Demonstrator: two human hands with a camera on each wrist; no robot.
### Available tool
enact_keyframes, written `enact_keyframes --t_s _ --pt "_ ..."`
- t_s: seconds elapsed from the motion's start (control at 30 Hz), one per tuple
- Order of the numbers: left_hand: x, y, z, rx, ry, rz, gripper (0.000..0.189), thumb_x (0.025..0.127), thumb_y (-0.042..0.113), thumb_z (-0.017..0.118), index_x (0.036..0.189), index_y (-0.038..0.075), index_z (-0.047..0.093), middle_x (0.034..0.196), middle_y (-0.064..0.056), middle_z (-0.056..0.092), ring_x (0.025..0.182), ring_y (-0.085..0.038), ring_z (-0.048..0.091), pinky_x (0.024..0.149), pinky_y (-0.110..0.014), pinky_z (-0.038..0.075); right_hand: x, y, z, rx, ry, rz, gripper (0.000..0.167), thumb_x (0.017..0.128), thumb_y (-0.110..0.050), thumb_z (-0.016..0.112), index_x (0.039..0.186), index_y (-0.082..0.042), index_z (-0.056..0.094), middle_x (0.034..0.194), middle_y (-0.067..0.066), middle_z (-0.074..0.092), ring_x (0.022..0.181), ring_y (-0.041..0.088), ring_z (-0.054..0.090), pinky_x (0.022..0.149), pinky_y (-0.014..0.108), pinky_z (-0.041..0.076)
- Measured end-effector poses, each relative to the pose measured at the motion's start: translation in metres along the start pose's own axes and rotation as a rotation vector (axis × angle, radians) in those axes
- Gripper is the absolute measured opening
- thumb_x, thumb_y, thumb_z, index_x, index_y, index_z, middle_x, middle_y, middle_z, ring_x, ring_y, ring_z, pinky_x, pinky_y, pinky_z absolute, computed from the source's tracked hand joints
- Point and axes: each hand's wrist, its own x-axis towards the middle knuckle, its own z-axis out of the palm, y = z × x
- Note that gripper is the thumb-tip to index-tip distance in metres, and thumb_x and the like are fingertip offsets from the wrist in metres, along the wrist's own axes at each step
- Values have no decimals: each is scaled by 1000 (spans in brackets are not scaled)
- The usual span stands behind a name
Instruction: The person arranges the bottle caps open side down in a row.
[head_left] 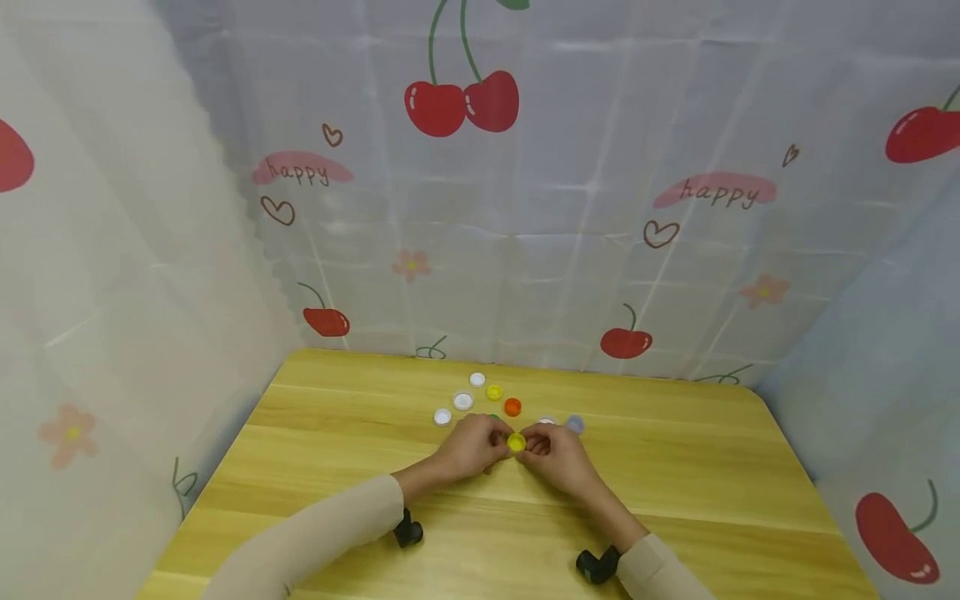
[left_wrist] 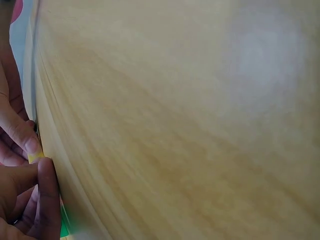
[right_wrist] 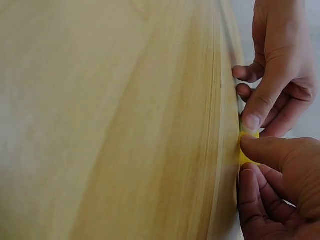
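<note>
Both hands meet over the table around a small round yellow bottle cap (head_left: 517,442). From the left, my left hand (head_left: 474,447) pinches its edge between thumb and fingers. My right hand (head_left: 561,458) pinches the opposite edge. In the right wrist view, the yellow cap (right_wrist: 248,156) shows partly between the two hands, its rest covered by fingers. Only a sliver of the yellow cap (left_wrist: 36,157) appears in the left wrist view. A green piece (head_left: 494,417) lies just behind my left hand, mostly hidden.
Beyond the hands lie several caps: white (head_left: 462,402), yellow (head_left: 494,392) and orange (head_left: 512,407). A pale blue cap (head_left: 574,424) and a partly covered white cap (head_left: 547,422) lie behind my right hand. The wooden table (head_left: 360,550) ends at a cherry-print curtain (head_left: 510,283).
</note>
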Motion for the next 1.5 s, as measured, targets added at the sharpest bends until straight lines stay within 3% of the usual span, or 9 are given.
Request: enact_keyframes --t_s 0.23,0.4,0.5,0.6,0.73,0.97,1.23,1.37,1.5 --pt "1 -1 -4 16 13 13 28 99 15 79 126 8 78 77 3 73 45 -4 56 54 -20 51 4 -4 -2 -10 -8 -40 18 91 -8 86 108 -5 80 91 4 74 77 7 64 68 19 55" --pt "-5 -4 -9 -27 11 28 27 102 22 77 128 14 78 94 3 78 47 -5 59 50 -22 52 2 -6 -3 7 2 -47 22 91 -10 87 112 -7 80 92 3 74 78 5 64 69 19 56" --pt "-13 -5 -13 -90 14 33 28 103 27 76 129 18 77 106 2 79 56 -7 67 51 -24 56 -2 -7 -4 36 19 -77 26 90 -12 88 114 -10 80 93 2 74 79 6 65 71 20 57" --pt "-20 -5 -16 -187 18 53 29 102 29 76 130 21 77 116 0 79 75 -10 75 58 -26 61 -8 -8 -6 86 30 -142 28 90 -16 89 117 -13 80 95 3 73 82 8 67 72 22 59" --pt "-30 -7 -15 -316 28 94 28 101 28 78 128 23 77 122 -3 78 92 -20 79 65 -29 65 -17 -9 -8 189 6 -201 28 93 -18 86 120 -16 79 97 7 71 83 12 67 72 25 60" --pt "-41 -3 -8 -460 50 146 26 99 26 80 125 22 77 118 -7 78 89 -34 79 67 -35 67 -27 -9 -11 329 -32 -199 28 94 -14 84 122 -14 78 102 16 69 86 11 68 75 26 61" --pt "-48 -1 -3 -548 38 108 26 99 21 80 124 19 76 120 -10 76 94 -34 79 71 -38 68 -31 -6 -9 360 -52 -220 29 94 -11 84 122 -12 78 104 18 69 87 9 68 77 26 62" --pt "-49 -2 -3 -568 29 81 24 99 21 80 123 18 77 117 -11 77 92 -26 78 76 -37 68 -32 -5 -6 370 -50 -210 29 93 -11 85 121 -12 78 105 17 69 88 9 69 78 26 63" --pt "-48 -2 -5 -655 10 36 25 101 22 78 123 11 77 110 -13 79 92 -21 78 82 -37 68 -33 -5 -3 386 -40 -230 29 94 -9 84 122 -11 76 105 18 68 90 9 69 79 27 63"
